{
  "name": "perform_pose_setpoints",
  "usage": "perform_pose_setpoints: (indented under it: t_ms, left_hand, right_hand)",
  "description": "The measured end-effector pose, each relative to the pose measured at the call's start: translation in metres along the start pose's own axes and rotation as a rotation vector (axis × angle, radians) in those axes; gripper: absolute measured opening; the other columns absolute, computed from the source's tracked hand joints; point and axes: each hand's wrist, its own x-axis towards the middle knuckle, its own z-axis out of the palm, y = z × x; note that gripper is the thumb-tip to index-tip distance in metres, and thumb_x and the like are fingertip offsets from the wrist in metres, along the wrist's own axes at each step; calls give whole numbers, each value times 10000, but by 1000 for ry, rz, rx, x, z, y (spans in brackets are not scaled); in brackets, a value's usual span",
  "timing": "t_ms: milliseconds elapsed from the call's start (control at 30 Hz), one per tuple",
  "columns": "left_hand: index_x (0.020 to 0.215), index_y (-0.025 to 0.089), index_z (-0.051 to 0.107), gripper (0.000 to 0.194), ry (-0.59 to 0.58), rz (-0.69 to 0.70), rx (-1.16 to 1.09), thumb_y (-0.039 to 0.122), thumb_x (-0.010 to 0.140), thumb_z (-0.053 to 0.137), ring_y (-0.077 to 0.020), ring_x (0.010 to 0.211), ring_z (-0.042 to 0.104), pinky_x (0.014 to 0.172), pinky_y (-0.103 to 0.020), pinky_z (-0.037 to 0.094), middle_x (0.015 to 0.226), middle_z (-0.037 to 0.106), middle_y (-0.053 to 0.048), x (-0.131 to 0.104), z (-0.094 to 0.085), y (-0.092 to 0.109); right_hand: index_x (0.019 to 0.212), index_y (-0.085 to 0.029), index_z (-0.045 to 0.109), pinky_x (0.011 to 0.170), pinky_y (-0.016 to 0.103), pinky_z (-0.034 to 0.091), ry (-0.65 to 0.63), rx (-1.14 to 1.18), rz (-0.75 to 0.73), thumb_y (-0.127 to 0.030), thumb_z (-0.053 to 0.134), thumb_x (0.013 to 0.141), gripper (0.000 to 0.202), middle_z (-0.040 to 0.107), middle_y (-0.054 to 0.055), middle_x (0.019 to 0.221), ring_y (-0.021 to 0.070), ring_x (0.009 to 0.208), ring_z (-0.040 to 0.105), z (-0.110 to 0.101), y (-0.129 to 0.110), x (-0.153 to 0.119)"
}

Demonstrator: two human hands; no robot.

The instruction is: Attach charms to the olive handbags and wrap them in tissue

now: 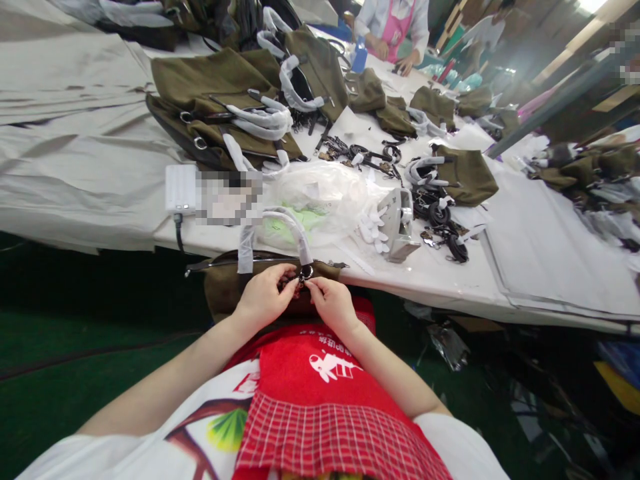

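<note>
An olive-brown handbag [220, 287] with a zipped top leans at the table's front edge, against my lap. Its carry handle [285, 217] stands up, wrapped in white film. Beside the handle's right foot is a shiny metal ring [307, 271]. My left hand [265, 295] is closed, its thumb and fingers around a small dark piece just below that ring. Opposite it, my right hand [333, 301] pinches at the same spot with thumb and forefinger. The fingers mostly hide what they hold.
Olive bags [215, 87] lie at the back left. A clear plastic bag [320, 193], a metal stand [400, 223], black straps [440, 213] and a smaller olive bag [467, 175] are on the table. A white power box [181, 189] sits left. A person in a pink apron [397, 27] works across.
</note>
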Motion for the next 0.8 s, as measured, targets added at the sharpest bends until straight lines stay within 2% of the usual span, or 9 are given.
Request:
perform_pose_setpoints:
  t_ms: [133, 267, 400, 467, 600, 700, 800]
  left_hand:
    - [952, 179, 646, 164, 15, 150, 203, 280, 832, 597, -257, 947, 630, 876, -388, 500, 993, 666, -93, 0, 0, 6]
    - [844, 190, 625, 105, -28, 87, 308, 288, 809, 630, -253, 836, 632, 774, -367, 495, 869, 660, -74, -2, 1, 10]
    - [893, 206, 662, 159, -149, -68, 134, 339, 827, 604, -212, 712, 657, 661, -315, 482, 780, 710, -31, -1, 2, 10]
    - [906, 206, 692, 202, -166, -107, 31, 364, 824, 597, -203, 700, 670, 638, -297, 483, 774, 733, -27, -1, 2, 8]
    - [925, 199, 734, 252, -108, -95, -26, 366, 820, 578, -223, 778, 697, 688, -306, 510, 876, 768, -51, -1, 2, 6]
    - [966, 202, 740, 272, -120, -82, -30, 354, 825, 564, -232, 807, 707, 721, -315, 522, 915, 774, -54, -3, 2, 7]
    - [971, 206, 738, 271, -119, -74, -2, 352, 823, 564, -231, 777, 705, 689, -307, 515, 889, 774, -52, -5, 2, 9]
  right_hand:
    - [935, -227, 716, 715, 242, 454, 28, -48, -16, -289, 505, 952, 220, 746, 22, 843, 167, 739, 676, 1, -1, -1]
    - [927, -223, 710, 722, 239, 453, 25, -60, -14, -256, 496, 949, 217, 751, 30, 875, 172, 767, 683, -1, -4, 0]
    - [860, -214, 704, 645, 227, 435, -12, -58, 20, -246, 498, 945, 225, 737, 25, 789, 154, 670, 660, -3, -5, 1]
    - [826, -211, 696, 633, 224, 433, -12, -32, 36, -243, 506, 939, 223, 723, 15, 731, 149, 641, 649, -3, -4, 2]
    - [827, -209, 680, 643, 223, 444, 15, 84, 50, -241, 507, 936, 207, 682, -15, 615, 144, 608, 638, -2, -1, 4]
    - [815, -209, 678, 632, 226, 444, 16, 122, 54, -244, 513, 931, 205, 670, -23, 588, 143, 587, 630, -2, 1, 4]
    - [802, -212, 683, 625, 226, 440, 4, 120, 54, -254, 514, 933, 218, 668, -23, 586, 141, 581, 626, -3, 0, 3]
